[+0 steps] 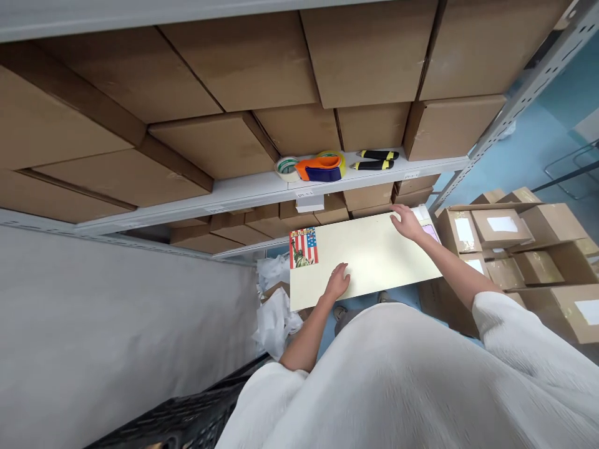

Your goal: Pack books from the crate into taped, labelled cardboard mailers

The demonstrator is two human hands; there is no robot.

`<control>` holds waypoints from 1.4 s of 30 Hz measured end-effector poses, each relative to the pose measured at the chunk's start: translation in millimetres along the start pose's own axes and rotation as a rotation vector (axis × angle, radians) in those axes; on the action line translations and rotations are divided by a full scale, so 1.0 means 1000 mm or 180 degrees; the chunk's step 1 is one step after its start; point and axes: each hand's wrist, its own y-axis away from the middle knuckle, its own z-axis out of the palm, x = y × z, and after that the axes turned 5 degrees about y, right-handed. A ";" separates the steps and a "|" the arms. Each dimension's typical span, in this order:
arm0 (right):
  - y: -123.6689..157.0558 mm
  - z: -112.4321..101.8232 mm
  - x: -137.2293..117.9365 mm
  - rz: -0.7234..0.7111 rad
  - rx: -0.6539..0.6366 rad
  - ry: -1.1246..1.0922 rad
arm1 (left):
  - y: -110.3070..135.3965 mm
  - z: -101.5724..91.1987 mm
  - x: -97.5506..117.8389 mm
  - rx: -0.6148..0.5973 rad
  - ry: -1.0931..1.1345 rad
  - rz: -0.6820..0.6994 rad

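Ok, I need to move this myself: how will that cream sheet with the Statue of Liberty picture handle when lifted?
The cream sheet looks thin, so it is probably light for its size. It lies flat between the left hand and right hand, so it seems fairly stiff, like card. Its smooth-looking face may slip under the fingers.

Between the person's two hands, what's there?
In the head view, only the bare surface of the cream board lies between the left hand and the right hand.
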 end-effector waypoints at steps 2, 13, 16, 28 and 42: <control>-0.021 -0.017 0.004 -0.0140 0.0194 0.0039 | -0.001 0.003 0.009 0.0033 0.0015 -0.0026; -0.164 -0.064 -0.022 -0.0705 0.0542 0.0676 | -0.010 -0.005 0.025 0.0245 0.0096 -0.0141; -0.183 -0.057 -0.023 -0.0672 0.0417 0.0698 | -0.008 -0.002 0.021 0.0312 0.0147 -0.0180; -0.183 -0.058 -0.025 -0.0825 0.0379 0.0830 | -0.003 0.007 0.013 0.0238 0.0281 -0.0207; 0.015 0.005 0.038 0.0616 0.0414 0.0012 | -0.010 0.044 0.000 0.0123 0.0562 0.0079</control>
